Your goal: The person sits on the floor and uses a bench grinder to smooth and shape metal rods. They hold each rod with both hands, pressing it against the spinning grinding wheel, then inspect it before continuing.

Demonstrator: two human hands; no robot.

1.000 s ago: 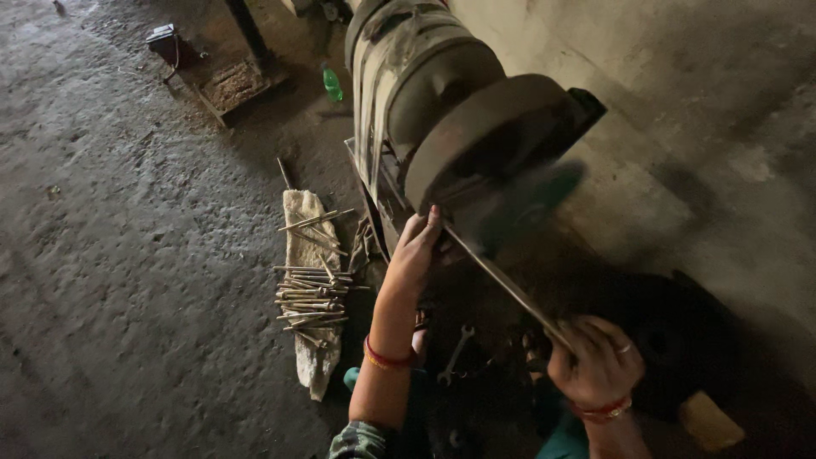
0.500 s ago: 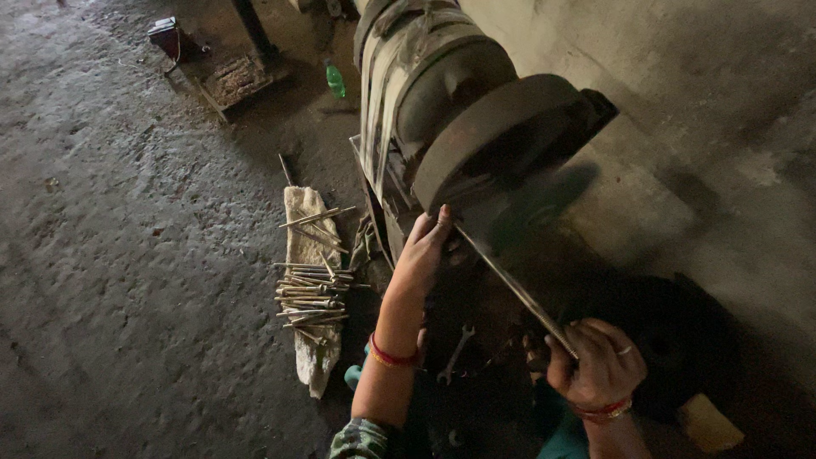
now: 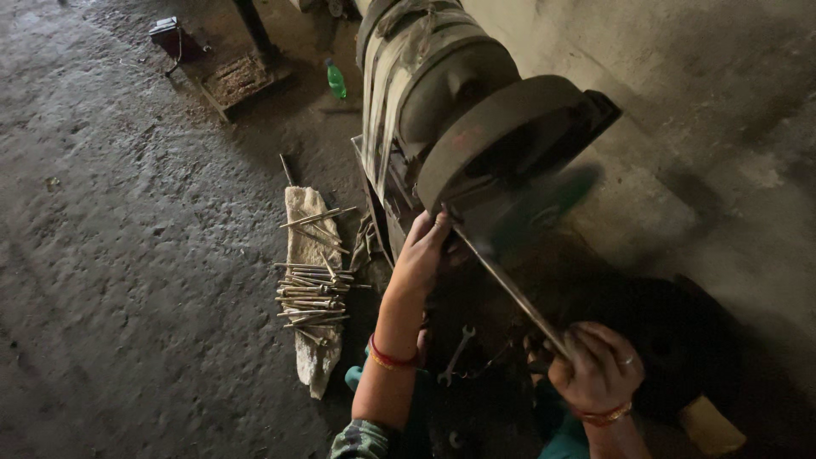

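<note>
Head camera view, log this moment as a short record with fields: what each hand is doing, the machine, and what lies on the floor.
left hand: left hand presses the far end of the metal rod toward the grinding wheel
right hand: right hand grips the rod's near end
machine: large dark grinder, wheel edge facing the hands
floor left: pile of thin rods on a pale cloth
below machine: wrench
far floor: green bottle

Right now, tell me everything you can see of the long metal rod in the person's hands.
The rod is thin, straight, dull grey metal. It slants from the right hand, which grips its lower end, up to the left hand, which steadies its upper end against the rim of the big grinding wheel. Its tip is hidden there.
</note>
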